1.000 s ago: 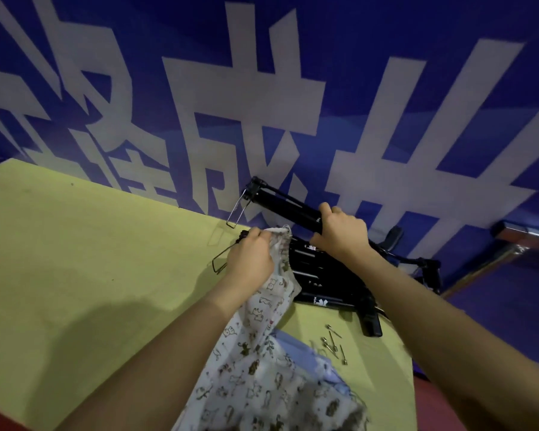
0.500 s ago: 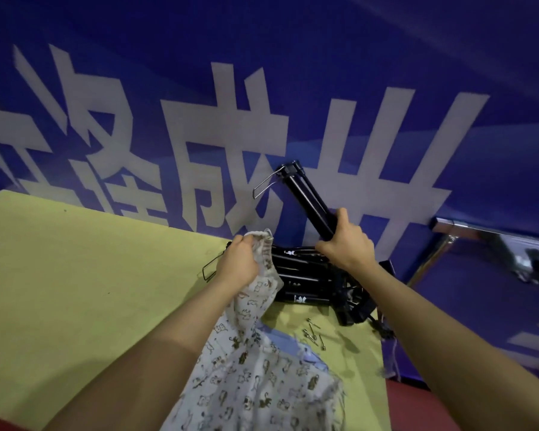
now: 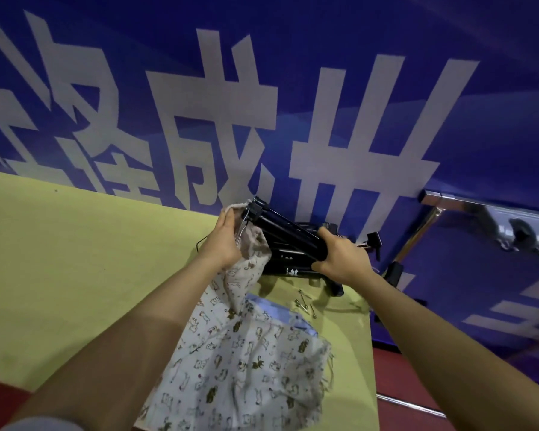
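Cat-print white cloth (image 3: pixel 240 362): left hand (image 3: pixel 224 244) pinches hem over black metal rack bar (image 3: pixel 287 232), right hand (image 3: pixel 344 259) grips it; next, feed toward 10 o'clock.

Two bare forearms reach out from the lower edge, ending in the left hand (image 3: pixel 226 241) and the right hand (image 3: pixel 343 259), both bare too. A pale grey-blue sleeve (image 3: pixel 44 426) covers the left upper arm, its hem blurred in the bottom corner.

Left forearm (image 3: pixel 131 343) and right forearm (image 3: pixel 455 340) extend forward, bare and converging; left hand (image 3: pixel 227 244) lies farther out, thumb and fingers pinched closed, and right hand (image 3: pixel 344 259) near it, knuckles up, fingers wrapped in a firm grip.
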A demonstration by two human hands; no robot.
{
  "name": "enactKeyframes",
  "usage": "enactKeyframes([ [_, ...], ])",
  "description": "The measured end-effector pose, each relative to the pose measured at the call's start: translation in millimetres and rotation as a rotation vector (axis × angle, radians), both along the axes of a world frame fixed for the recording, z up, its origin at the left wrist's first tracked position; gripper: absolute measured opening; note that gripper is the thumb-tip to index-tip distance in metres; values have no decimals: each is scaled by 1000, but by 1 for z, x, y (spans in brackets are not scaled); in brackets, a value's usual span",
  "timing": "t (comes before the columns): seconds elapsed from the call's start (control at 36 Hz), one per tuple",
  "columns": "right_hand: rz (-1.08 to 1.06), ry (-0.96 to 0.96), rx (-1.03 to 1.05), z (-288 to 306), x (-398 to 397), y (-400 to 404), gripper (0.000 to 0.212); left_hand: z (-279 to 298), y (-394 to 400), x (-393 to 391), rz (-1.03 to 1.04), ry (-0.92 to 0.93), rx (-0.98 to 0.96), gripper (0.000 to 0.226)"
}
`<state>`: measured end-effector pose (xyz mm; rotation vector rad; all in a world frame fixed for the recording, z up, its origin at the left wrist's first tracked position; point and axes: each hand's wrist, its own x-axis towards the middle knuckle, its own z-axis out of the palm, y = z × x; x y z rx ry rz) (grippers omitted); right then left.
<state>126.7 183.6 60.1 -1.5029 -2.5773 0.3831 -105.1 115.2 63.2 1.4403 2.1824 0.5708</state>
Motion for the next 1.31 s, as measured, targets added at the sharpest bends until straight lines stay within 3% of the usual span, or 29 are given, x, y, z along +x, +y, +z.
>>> enactKeyframes([
  [0.31, 40, -98, 62, -10, 3, 6, 58, -13, 2, -18, -137, 334, -145, 96],
  [0.39, 29, -113, 82, -11, 4, 7, 59, -14, -1, -18, -163, 303, -93, 95],
  [0.47, 23, -67, 99, -11, 4, 8, 54, -19, -3, -10, -156, 154, 61, 96],
  [0.64, 97, -47, 106, -9, -3, 10, 50, -26, -2, 2, 1, 21, 283, 88],
  [0.83, 180, -185, 178, -8, -11, 6, 56, -22, -5, -4, -111, 162, 170, 92],
  [1.0, 247, -313, 270, -6, -28, 4, 57, -5, -8, 6, -257, 175, 92, 93],
  [1.14, 347, -372, 503, -1, -44, 5, 42, -1, -11, 16, -321, 335, 88, 80],
  [1.22, 444, -295, 670, 2, -48, 7, 37, -5, -9, 21, -315, 498, 143, 83],
  [1.31, 539, -178, 818, 7, -51, 9, 36, -9, -6, 27, -283, 548, 220, 76],
])
